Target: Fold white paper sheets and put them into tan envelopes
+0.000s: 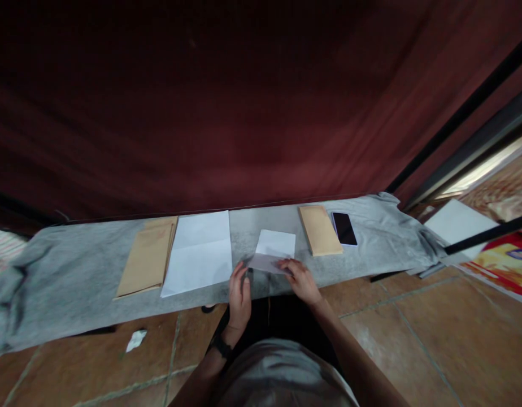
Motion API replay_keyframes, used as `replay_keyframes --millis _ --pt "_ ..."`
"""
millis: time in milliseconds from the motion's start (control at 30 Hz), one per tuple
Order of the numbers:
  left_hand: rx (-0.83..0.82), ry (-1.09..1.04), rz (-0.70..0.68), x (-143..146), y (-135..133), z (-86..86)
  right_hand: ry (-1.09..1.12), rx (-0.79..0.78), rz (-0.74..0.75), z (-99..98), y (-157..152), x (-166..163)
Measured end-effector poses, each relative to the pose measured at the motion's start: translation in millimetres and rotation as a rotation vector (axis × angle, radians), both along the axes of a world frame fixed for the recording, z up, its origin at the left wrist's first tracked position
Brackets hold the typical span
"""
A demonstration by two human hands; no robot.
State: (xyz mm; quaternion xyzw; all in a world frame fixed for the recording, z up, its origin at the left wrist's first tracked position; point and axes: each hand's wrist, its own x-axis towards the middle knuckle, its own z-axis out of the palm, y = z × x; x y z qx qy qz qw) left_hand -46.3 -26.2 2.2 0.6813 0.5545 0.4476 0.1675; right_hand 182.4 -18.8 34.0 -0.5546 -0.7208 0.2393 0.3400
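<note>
A small folded white sheet (274,249) lies on the grey cloth (74,277) in front of me. My right hand (301,278) rests on its near right edge and bends that flap over. My left hand (239,294) sits at the sheet's near left corner, fingers curled beside the fold; a dark band is on that wrist. A larger creased white sheet (199,251) lies to the left, next to a stack of brown envelopes (147,257).
Another stack of brown envelopes (320,229) and a dark phone (344,228) lie to the right on the cloth. A dark red curtain (227,102) hangs behind. A crumpled paper scrap (136,340) lies on the tiled floor. White paper (458,220) sits far right.
</note>
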Motion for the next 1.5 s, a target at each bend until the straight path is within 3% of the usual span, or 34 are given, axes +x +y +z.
replay_keyframes --millis 67,133,300,433,667,1000,1267,1400,1500 --pt "0.017 -0.061 0.020 -2 8 10.9 -0.011 -0.005 0.058 -13.8 -11 3" --pt "-0.013 -0.042 -0.065 0 23 25.0 0.010 0.003 0.110 -22.6 -18 5" --pt "-0.161 0.359 -0.680 31 56 46.5 0.063 -0.022 0.134 -33.3 -26 9" --pt "-0.172 0.561 -0.857 65 68 36.7 0.114 -0.013 0.110 -38.7 -27 10" --pt "-0.221 0.705 -0.842 77 94 21.7 0.203 0.024 0.123 -41.3 -31 12" --pt "-0.191 0.740 -0.540 29 110 3.8 0.152 0.107 0.171 -50.0 -32 14" --pt "-0.231 0.513 -0.446 -10 81 3.2 0.098 0.091 0.185 -45.7 -32 16" --pt "-0.235 0.291 -0.563 -21 46 12.8 0.041 0.120 0.136 -47.3 -31 17" --pt "-0.167 0.347 -0.626 -22 22 14.6 -0.006 0.144 0.099 -50.0 -29 17"
